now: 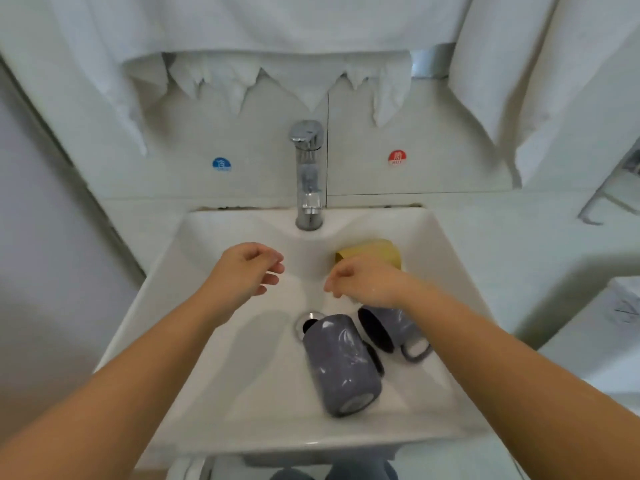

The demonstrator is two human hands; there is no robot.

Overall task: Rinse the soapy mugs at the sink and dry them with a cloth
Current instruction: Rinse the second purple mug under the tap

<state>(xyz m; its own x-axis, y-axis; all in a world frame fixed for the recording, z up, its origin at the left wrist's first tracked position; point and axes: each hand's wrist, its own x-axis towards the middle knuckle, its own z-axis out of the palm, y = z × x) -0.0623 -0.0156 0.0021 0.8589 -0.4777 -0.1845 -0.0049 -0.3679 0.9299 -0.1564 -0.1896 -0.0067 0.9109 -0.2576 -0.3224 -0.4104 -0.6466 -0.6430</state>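
Observation:
Two grey-purple mugs lie on their sides in the white sink (214,341). The nearer mug (341,363) lies over the drain (308,322) with its base toward me. The second mug (391,329) lies to its right, dark mouth facing left, handle toward me, partly under my right wrist. My left hand (247,271) hovers above the basin's left half, fingers loosely curled and empty. My right hand (363,282) hangs over the second mug with fingers pointing down, holding nothing. The chrome tap (308,174) stands at the back; no water is visibly running.
A yellow sponge (372,251) rests on the sink's back right slope, just behind my right hand. White cloths (277,74) hang on the wall above the tap. A blue sticker (221,164) and a red sticker (396,157) flank the tap. A white counter (519,230) lies to the right.

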